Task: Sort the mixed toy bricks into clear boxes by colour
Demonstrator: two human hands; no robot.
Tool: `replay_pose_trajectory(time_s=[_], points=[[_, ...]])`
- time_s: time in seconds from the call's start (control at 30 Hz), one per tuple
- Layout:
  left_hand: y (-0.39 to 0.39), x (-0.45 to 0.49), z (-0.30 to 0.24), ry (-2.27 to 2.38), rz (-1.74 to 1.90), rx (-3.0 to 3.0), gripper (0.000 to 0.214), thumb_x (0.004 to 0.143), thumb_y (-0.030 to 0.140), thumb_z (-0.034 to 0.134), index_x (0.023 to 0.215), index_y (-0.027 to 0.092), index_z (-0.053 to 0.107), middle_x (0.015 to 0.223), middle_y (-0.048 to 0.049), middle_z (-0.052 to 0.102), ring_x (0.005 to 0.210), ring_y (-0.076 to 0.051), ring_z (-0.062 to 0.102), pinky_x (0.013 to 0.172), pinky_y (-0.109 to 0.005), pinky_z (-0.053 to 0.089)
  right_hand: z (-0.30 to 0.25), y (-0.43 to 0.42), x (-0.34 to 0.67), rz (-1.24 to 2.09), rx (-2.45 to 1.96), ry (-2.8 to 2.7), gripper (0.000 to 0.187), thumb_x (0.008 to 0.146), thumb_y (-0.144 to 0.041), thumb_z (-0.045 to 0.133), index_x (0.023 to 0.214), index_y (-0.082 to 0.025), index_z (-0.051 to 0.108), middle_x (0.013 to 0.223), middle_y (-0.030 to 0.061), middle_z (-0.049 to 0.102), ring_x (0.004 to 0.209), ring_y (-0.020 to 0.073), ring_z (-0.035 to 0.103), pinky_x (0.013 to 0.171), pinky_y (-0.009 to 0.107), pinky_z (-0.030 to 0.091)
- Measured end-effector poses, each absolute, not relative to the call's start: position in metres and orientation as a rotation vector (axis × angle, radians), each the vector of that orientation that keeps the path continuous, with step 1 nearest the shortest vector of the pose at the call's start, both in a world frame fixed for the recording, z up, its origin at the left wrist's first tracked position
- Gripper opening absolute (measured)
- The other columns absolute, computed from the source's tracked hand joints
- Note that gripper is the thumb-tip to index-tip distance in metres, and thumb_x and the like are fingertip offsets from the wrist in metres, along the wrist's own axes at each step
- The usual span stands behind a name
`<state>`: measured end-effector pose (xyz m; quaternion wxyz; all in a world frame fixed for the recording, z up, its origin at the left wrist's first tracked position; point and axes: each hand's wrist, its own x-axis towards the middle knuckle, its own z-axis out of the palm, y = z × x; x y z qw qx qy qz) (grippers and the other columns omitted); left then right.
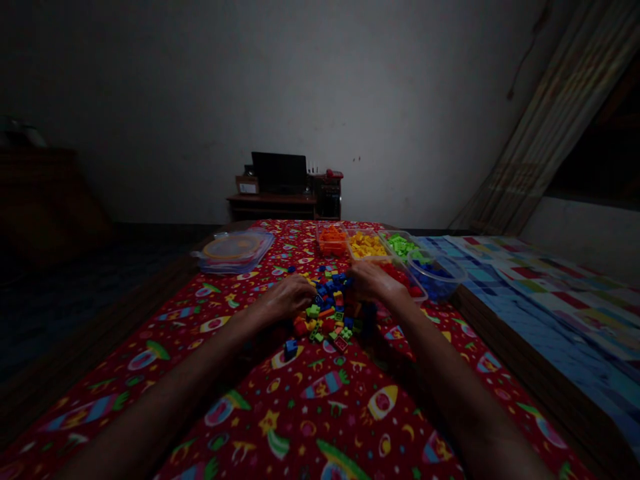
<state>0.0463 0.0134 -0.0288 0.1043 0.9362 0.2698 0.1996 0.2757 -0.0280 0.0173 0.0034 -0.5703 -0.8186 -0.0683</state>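
A heap of small plastic bricks [327, 312] in blue, green, orange, yellow and red lies on a red cloth printed with rockets [320, 407]. My left hand [289, 295] rests on the left edge of the heap with its fingers curled into the bricks. My right hand [370, 280] sits at the heap's upper right edge, fingers bent down among the bricks. What either hand grips is hidden. Behind the heap stand clear tubs of orange bricks [332, 240], yellow bricks [367, 245], green bricks [403, 245], red bricks [403, 277] and blue bricks [436, 275].
A stack of clear lids [234, 252] lies at the far left of the cloth. A chequered mat [550, 300] covers the surface on the right. A low desk with a dark screen [280, 175] stands against the far wall. The room is dim.
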Motion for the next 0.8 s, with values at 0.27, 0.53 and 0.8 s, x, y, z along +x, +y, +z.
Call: replay_pose_trajectory(time_s=[0.27,0.53,0.8], points=[[0.019,0.033,-0.023,1.042,0.749,2.638,0.036,0.076,0.029,0.053,0.109,0.018,0.063,0.093,-0.0061,0.064,0.083,-0.018,0.059,0.076,-0.028,0.047,-0.010,-0.027,0.273,-0.248,-1.713,-2.529,0.031,0.082,-0.004,0.044,0.107,-0.011,0.060,0.108,0.0143,0.061,0.101,0.0200,0.053,0.090,0.029,0.038],[0.040,0.007,-0.017,1.225,0.802,2.543,0.033,0.073,0.026,0.046,0.094,0.015,0.069,0.087,-0.0060,0.064,0.073,-0.016,0.057,0.068,-0.026,0.046,-0.014,-0.008,0.279,-0.307,-1.475,-2.335,0.028,0.082,-0.009,0.042,0.102,-0.011,0.062,0.087,0.0093,0.063,0.080,0.0165,0.052,0.074,0.027,0.039],[0.028,0.018,-0.020,1.139,0.599,2.594,0.028,0.078,0.034,0.047,0.080,0.016,0.069,0.079,-0.0048,0.067,0.073,-0.017,0.059,0.067,-0.025,0.043,-0.003,-0.009,0.265,-0.215,-1.644,-2.177,0.027,0.090,-0.025,0.040,0.086,-0.013,0.064,0.073,0.0079,0.063,0.064,0.0138,0.052,0.059,0.025,0.029]])
